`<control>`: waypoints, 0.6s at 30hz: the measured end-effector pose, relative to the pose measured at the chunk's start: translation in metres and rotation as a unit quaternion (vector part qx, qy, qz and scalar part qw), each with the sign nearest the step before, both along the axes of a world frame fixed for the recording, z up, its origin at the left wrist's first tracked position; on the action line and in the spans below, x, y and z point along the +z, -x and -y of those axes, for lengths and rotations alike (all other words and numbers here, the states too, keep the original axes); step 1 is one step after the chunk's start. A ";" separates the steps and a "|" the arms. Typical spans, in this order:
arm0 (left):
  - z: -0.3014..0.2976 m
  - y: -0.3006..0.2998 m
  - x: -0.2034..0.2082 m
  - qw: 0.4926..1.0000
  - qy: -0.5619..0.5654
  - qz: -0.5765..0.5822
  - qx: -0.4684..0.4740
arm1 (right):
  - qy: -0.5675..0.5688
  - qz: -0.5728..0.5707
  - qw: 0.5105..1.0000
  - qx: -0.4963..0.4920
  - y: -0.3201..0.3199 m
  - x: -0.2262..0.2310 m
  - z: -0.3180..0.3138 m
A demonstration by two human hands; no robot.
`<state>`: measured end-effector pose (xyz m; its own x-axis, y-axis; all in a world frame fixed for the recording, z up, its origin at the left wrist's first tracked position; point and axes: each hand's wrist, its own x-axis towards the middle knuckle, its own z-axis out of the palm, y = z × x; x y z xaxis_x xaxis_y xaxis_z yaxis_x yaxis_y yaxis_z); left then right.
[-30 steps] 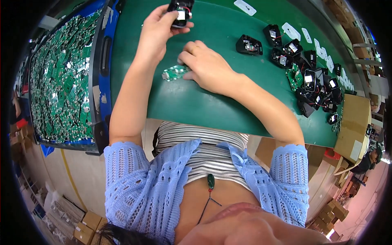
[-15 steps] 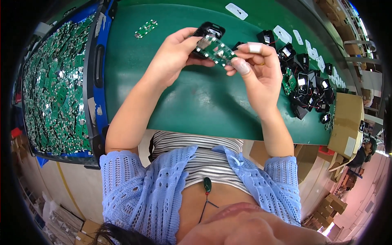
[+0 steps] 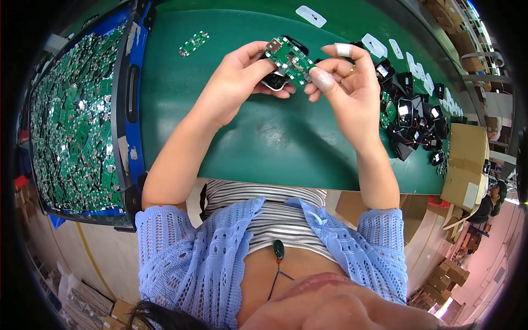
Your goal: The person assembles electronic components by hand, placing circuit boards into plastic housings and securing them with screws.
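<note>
My left hand (image 3: 235, 77) is closed around a small black plastic housing (image 3: 275, 81) with a pale rim, seen partly behind a board. The thumb and fingers of my right hand (image 3: 352, 82) pinch the right end of that green circuit board (image 3: 294, 61), its component side facing up. A metal port sits at the board's left end, near my left thumb. The board lies over the housing; whether the two touch, I cannot tell. White wraps cover my right thumb and a right finger. Another circuit board (image 3: 194, 43) rests on the green table, beyond my left hand.
At left, a blue-and-black crate (image 3: 133, 93) holds a heap of green circuit boards. Black housings with red wires (image 3: 405, 110) are piled on the green table (image 3: 264, 137) at right. White plates (image 3: 311, 16) lie along the far side. A cardboard box (image 3: 465, 157) stands at the right end.
The circuit board has turned, so its face and port show more plainly. In my left hand the housing has tilted, its pale rim now visible below the board. My right hand still pinches the board.
</note>
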<state>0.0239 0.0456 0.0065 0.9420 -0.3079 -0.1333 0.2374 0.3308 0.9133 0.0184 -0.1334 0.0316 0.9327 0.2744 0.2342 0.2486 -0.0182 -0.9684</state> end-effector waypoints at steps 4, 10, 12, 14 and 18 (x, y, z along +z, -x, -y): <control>0.003 0.000 -0.005 0.999 0.030 0.027 0.013 | -0.026 -0.110 0.994 -0.002 -0.005 0.000 0.006; 0.009 0.006 -0.006 0.998 -0.009 0.036 0.042 | -0.004 -0.120 0.993 -0.018 0.001 -0.004 0.006; 0.006 0.006 -0.003 0.998 -0.060 0.010 0.013 | 0.257 0.271 0.924 -0.088 -0.001 -0.005 0.008; 0.007 0.007 -0.004 0.997 -0.071 0.011 0.020 | 0.243 0.255 0.932 -0.081 0.000 -0.007 0.005; 0.009 0.010 -0.001 0.984 -0.167 0.028 0.054 | 0.233 0.208 0.950 -0.022 -0.001 -0.005 0.006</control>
